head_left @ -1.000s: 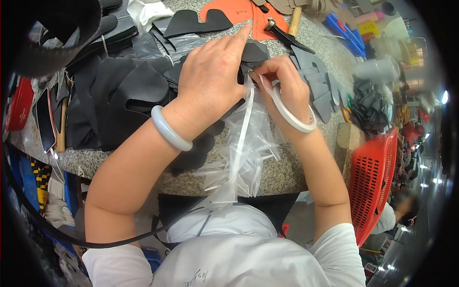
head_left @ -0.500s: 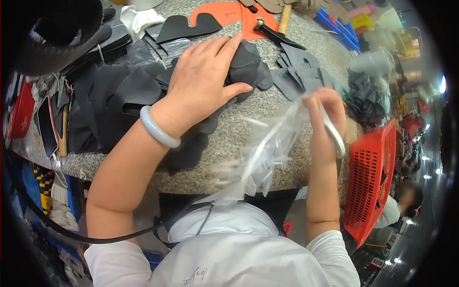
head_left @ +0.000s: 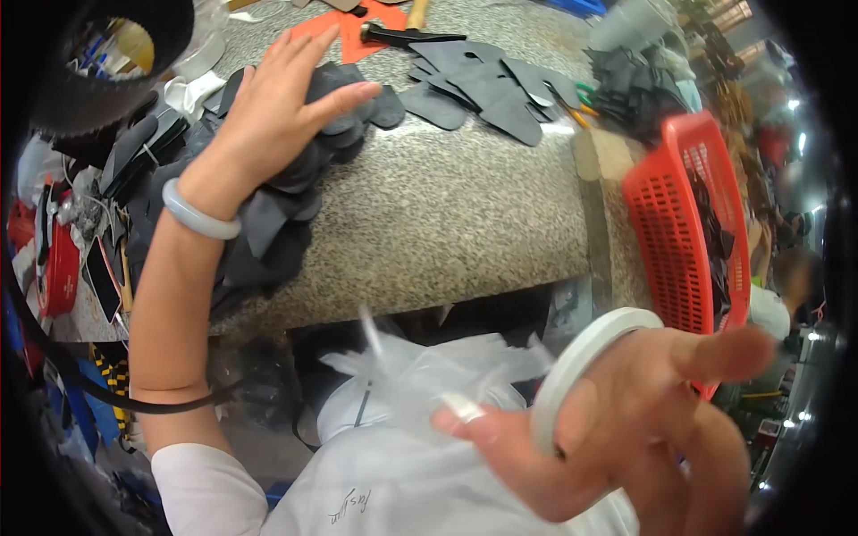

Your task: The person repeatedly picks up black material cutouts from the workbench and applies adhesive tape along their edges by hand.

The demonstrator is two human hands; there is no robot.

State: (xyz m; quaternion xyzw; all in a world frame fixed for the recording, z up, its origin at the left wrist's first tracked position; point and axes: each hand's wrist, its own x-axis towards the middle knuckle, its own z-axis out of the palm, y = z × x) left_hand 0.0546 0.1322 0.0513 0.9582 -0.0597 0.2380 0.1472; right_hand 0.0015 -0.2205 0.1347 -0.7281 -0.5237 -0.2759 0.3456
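My left hand (head_left: 277, 112), with a pale bangle (head_left: 201, 210) on its wrist, lies on a heap of black cut pieces (head_left: 268, 219). Its fingers are stretched out, the thumb apart. Close to the camera, my right hand (head_left: 617, 429) is raised, palm partly showing, fingers blurred. A narrow white ring (head_left: 572, 375), by its look a roll of tape, is looped over that hand between thumb and fingers. A short white strip (head_left: 462, 408) sits at the thumb tip. Clear plastic film (head_left: 420, 357) hangs by my shirt, blurred; I cannot tell whether the thumb touches it.
A hammer (head_left: 411, 36) and orange sheets (head_left: 357, 45) lie at the back of the stone table (head_left: 447, 205). Grey cut pieces (head_left: 487, 85) are spread right of the heap. At the right edge stands a red basket (head_left: 670, 241). A phone (head_left: 103, 277) lies left.
My right hand has come from over the table toward the camera, with the white ring. The plastic film has dropped toward my lap. The view has shifted; my left hand still rests on the heap.
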